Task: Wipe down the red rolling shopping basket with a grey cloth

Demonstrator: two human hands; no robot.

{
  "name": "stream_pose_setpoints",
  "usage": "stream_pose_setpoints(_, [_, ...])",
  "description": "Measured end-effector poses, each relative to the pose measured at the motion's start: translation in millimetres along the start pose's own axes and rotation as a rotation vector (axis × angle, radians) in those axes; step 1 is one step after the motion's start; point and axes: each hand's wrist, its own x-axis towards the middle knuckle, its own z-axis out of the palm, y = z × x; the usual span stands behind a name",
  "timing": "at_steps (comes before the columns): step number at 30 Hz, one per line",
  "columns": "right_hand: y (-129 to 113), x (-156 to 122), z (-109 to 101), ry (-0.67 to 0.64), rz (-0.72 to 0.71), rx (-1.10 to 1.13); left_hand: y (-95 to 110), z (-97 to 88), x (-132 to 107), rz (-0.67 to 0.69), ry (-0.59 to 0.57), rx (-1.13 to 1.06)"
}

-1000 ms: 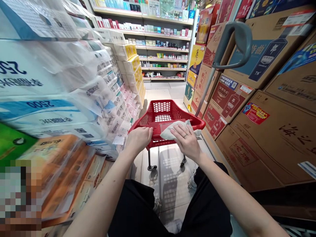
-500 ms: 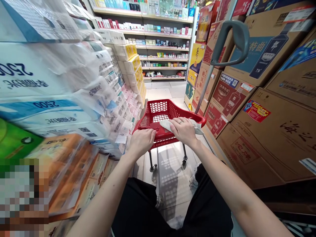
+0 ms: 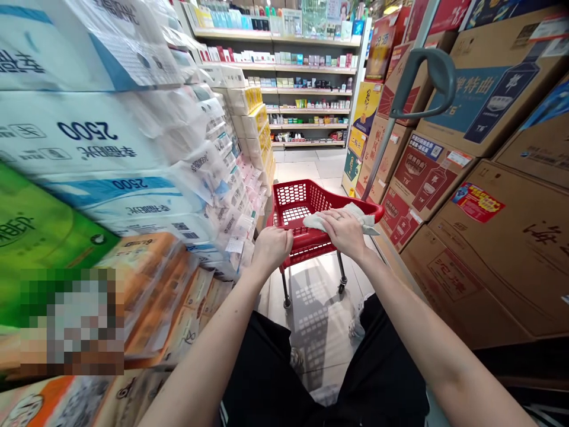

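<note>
In front of me stands a red plastic wheeled shopping basket (image 3: 306,237) with a perforated body and thin metal legs. My left hand (image 3: 273,248) is closed over its near rim at the left corner, fingers wrapped round the edge. My right hand (image 3: 344,230) presses a pale cloth (image 3: 315,221) onto the same rim, farther right; the cloth sticks out on both sides of the fingers. From the basket's right side a metal rod with a grey loop handle (image 3: 402,83) rises above my hands. The visible basket floor is a bare grid.
Plastic-wrapped tissue packs (image 3: 111,136) are stacked closely on the left, with a green pack (image 3: 40,237) nearer me. Cardboard cartons (image 3: 471,255) line the right side. Shelves of small boxed goods (image 3: 306,92) stand at the aisle's far end. Pale floor tiles (image 3: 311,356) lie beneath my feet.
The view has swung slightly left, so the basket, hands and shelves sit farther right and more of the green pack shows. Both hands keep their places on the rim.
</note>
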Motion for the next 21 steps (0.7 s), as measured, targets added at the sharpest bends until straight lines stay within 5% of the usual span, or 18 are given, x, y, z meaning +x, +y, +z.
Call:
stream_pose_setpoints(5, [16.9,-19.2,-8.5,-0.015,-0.116,0.032,10.7,-5.5,-5.7,-0.025,0.012,-0.037])
stream_pose_setpoints(11, [46.4,-9.8,-7.2,0.034,0.125,0.028,32.0,-5.9,-11.4,0.016,0.058,-0.347])
stream_pose_setpoints(17, [11.5,-6.1,-4.9,0.025,0.110,0.026,56.5,-7.8,-9.7,-0.183,0.152,-0.665])
stream_pose_setpoints(21, [-9.9,-20.5,-1.8,0.041,0.057,0.034,43.8,-2.2,-0.4,-0.231,0.156,-0.767])
